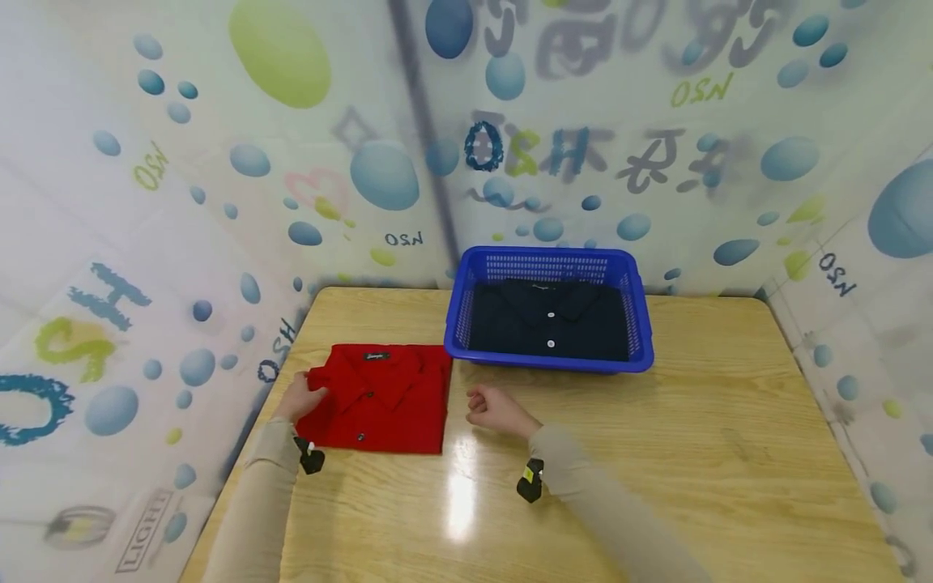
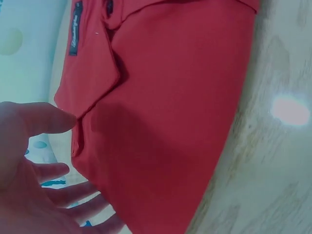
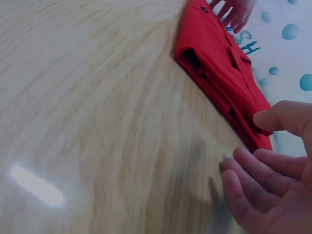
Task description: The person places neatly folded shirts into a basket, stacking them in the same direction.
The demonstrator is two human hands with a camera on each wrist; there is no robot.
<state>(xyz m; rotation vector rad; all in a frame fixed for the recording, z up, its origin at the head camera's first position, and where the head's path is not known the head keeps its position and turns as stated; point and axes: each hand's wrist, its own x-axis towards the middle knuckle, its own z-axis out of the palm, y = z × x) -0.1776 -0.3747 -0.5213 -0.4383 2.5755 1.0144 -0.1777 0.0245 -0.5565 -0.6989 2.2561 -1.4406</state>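
A folded red shirt with a collar, dark buttons and a black neck label lies on the table. At its left edge is my left hand, fingers spread. In the left wrist view, the left thumb reaches the shirt's edge near the collar, and the other fingertips are by its border; whether they go under the cloth I cannot tell. My right hand hovers right of the shirt with loosely bent fingers and nothing in it. The right wrist view shows the right hand beside the shirt's folded side.
A blue plastic basket stands at the back of the wooden table, just right of the red shirt. Inside it lies a folded dark shirt with white buttons. Patterned white curtains enclose the table's back and sides.
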